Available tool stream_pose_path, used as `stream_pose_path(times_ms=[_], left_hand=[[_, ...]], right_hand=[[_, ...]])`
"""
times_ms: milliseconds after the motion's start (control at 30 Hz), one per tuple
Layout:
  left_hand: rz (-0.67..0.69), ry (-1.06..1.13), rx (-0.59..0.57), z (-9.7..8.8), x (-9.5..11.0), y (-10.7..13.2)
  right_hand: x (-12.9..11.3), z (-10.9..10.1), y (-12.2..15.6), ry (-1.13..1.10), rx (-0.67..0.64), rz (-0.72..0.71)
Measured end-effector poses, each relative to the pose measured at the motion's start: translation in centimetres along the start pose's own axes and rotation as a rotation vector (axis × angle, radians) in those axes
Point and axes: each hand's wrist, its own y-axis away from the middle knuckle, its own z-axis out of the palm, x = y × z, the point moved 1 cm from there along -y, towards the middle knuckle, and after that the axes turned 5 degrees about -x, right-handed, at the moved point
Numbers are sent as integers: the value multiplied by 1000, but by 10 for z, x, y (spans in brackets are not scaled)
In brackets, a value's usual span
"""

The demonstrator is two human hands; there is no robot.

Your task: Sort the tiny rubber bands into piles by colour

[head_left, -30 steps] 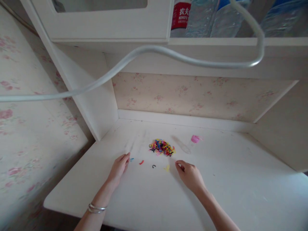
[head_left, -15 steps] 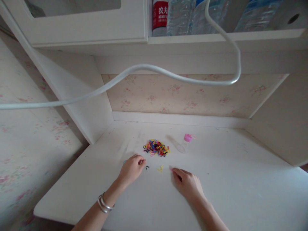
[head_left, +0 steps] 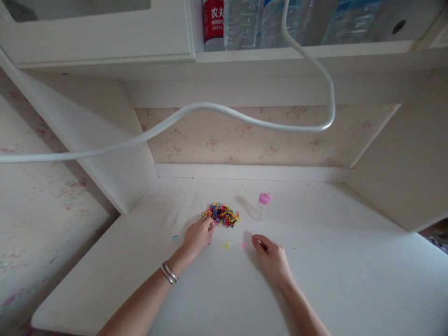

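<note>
A tangled pile of small coloured rubber bands (head_left: 224, 215) lies on the white desktop. My left hand (head_left: 199, 234), with two silver bangles on the wrist, reaches the pile's near left edge, its thumb and finger pinched on a rubber band there, partly hidden by the fingers. My right hand (head_left: 273, 259) hovers low to the right, fingers curled together with nothing visible in them. Just left of it lie pink rubber bands (head_left: 242, 245), then yellow rubber bands (head_left: 226, 244). A blue rubber band (head_left: 174, 238) lies left of my left hand.
Behind the right hand stands a small clear bottle (head_left: 259, 212) with a pink flip cap (head_left: 265, 199). A white cable (head_left: 210, 107) hangs across the view in front of the shelf. Water bottles (head_left: 241, 25) stand on the shelf above. A side panel (head_left: 94, 135) bounds the desk at left.
My left hand has moved forward onto the edge of the pile. The right hand has drawn away from the pink bands, which lie uncovered. The camera view has shifted slightly right.
</note>
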Motion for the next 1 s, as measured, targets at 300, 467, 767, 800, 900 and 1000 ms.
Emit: stream_pose_path(times_ms=[300,467,767,800,900,1000], left_hand=[[19,-28,-3,6,-1,-3],[29,-40,-5,9,-1,-5],[15,-16,42,1,-1,-2],[8,-9,52,-1,-1,-1],[-6,14,71,-8,-1,3],[-13,31,75,-14,3,7]], right_hand=[[4,2,0,1,-13,-18],[3,2,0,-4,-33,-6],[3,1,0,-26,-40,-1],[3,1,0,-30,-41,-1],[4,1,-1,-39,-42,7],[4,1,-1,-55,-32,18]])
